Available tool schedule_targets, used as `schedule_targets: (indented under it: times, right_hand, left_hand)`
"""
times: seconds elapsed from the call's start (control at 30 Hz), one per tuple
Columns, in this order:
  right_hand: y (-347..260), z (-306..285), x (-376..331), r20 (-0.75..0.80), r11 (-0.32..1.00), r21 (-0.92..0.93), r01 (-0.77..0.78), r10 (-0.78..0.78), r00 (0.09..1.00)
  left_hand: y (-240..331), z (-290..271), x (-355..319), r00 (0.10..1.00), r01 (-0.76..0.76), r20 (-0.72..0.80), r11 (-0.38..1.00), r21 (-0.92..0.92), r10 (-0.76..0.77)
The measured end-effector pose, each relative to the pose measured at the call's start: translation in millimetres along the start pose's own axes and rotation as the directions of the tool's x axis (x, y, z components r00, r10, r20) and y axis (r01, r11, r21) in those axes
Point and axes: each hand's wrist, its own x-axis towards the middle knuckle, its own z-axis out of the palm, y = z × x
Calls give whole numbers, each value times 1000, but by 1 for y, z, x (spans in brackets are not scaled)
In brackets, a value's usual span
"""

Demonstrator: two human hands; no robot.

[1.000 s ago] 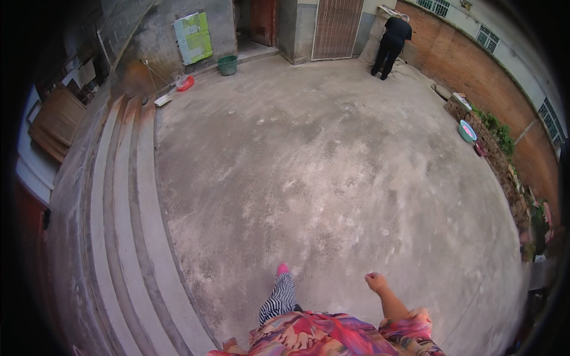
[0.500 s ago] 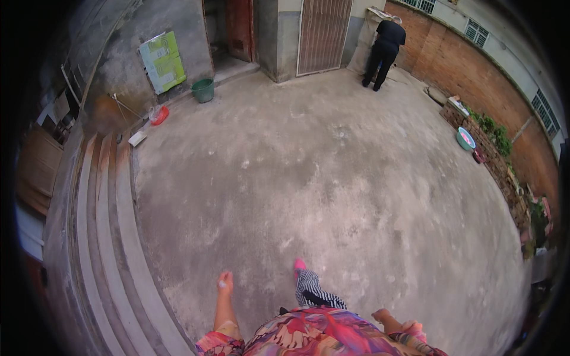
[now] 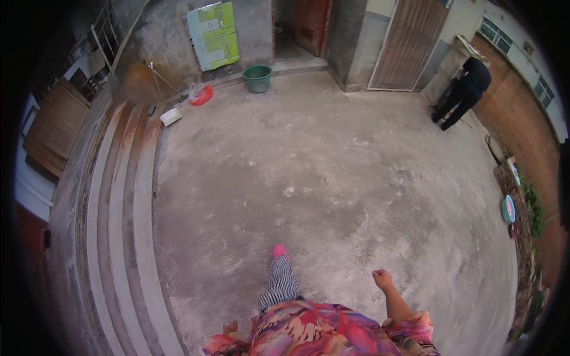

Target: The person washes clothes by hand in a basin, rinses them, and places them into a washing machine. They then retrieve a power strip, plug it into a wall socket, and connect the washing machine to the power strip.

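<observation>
I look down on a concrete yard (image 3: 332,172) while walking. My right hand (image 3: 382,277) swings out in front of my flowered top, fingers curled into a loose fist with nothing in it. My left hand (image 3: 230,327) hangs low by my side at the picture's lower edge; only a small part shows, and its fingers cannot be made out. One leg in striped trousers (image 3: 281,283) with a pink shoe (image 3: 279,250) steps forward. Neither hand touches anything.
Concrete steps (image 3: 122,196) run along the left. At the far wall stand a green bucket (image 3: 257,78), a red basin (image 3: 202,95), a white tub (image 3: 171,116) and a green-yellow board (image 3: 214,35). Another person in dark clothes (image 3: 466,89) bends at the far right. Plants and a teal basin (image 3: 508,209) line the right brick wall.
The view has swung left and forward across the yard. My right arm has swung forward, my left arm has dropped back to my side, and the striped leg has stepped ahead.
</observation>
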Motion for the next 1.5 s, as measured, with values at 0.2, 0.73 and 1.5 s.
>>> schedule_targets:
  times: [0.2,0.73,1.5]
  right_hand:
    - [-72,49,130,403,825,-486,287,-80,912]
    - [-495,1,607,234,967,-241,83,-25,972]
    - [-1166,14,1119,268,889,-174,423,-371,889]
  left_hand:
    - [144,-142,288,832,395,-215,818,-417,-511]
    - [444,-369,753,965,241,78,739,-629,-249]
    - [720,-741,1282,927,0,-233,619,-785,-295]
